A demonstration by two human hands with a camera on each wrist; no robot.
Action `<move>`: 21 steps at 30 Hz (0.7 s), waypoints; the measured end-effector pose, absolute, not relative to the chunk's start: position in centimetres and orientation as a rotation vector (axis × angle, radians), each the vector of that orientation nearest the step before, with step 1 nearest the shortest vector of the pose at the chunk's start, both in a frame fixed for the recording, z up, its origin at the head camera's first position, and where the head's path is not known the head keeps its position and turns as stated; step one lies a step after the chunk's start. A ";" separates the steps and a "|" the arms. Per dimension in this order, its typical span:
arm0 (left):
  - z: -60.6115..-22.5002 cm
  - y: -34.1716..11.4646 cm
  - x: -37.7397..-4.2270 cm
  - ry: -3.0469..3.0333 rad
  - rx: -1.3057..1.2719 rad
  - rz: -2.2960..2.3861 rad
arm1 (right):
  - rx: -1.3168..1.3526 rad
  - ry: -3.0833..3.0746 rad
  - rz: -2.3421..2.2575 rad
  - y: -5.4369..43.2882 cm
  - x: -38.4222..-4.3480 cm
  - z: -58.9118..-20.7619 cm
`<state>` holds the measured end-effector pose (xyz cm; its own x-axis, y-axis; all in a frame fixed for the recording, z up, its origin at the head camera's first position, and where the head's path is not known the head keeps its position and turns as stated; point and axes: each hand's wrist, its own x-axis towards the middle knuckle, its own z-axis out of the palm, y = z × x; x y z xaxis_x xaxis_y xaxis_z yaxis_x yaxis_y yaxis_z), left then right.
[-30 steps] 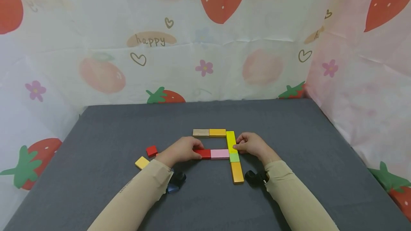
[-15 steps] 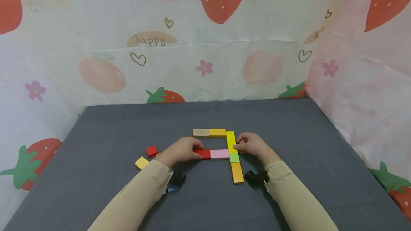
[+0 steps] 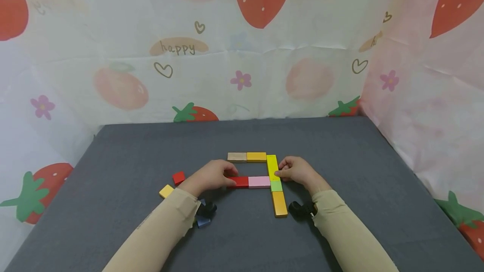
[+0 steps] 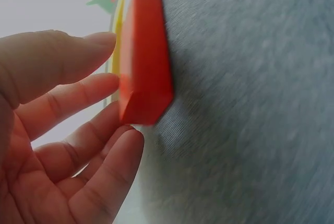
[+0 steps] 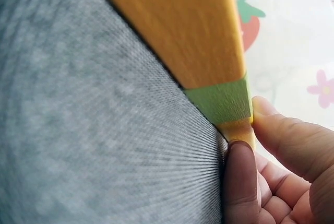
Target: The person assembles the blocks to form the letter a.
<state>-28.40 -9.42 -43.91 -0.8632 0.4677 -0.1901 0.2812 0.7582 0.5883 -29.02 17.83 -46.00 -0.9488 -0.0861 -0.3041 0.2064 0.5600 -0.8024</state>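
Flat coloured blocks form a joined outline on the dark cloth. My left hand [image 3: 211,175] is at the left end of a red block [image 3: 240,182], its fingers loosely spread near the block's end [image 4: 148,72] in the left wrist view. A pink block [image 3: 259,182] follows the red one, meeting a column of a yellow block [image 3: 272,167], a small green block [image 3: 276,186] and an orange block [image 3: 279,204]. My right hand [image 3: 298,173] touches the yellow block's right side with its fingertips; the right wrist view shows them just past the green block [image 5: 222,101].
Along the top of the outline lie a plain wooden block [image 3: 237,157] and an orange-yellow block [image 3: 256,157]. Loose at the left are a red block [image 3: 179,178] and a yellow block [image 3: 166,191]. A blue block [image 3: 203,221] lies beside my left wrist.
My left hand has shifted slightly left, its fingers loosening at the red block, and more of that block shows. The right hand and the joined blocks look unmoved.
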 end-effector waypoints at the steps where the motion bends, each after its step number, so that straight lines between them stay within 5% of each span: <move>1: -43.9 -9.6 -28.4 2.634 0.570 0.812 | 0.097 2.490 -1.337 17.8 -29.0 -46.0; 21: -42.4 -15.7 -28.0 2.718 0.391 0.875 | 0.098 2.482 -1.323 17.8 -29.1 -45.9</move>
<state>-28.05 -15.66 -42.45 -0.9304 0.3294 -0.1609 0.1736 0.7825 0.5980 -29.11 17.76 -45.86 -0.9444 -0.0914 -0.3158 0.2112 0.5675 -0.7958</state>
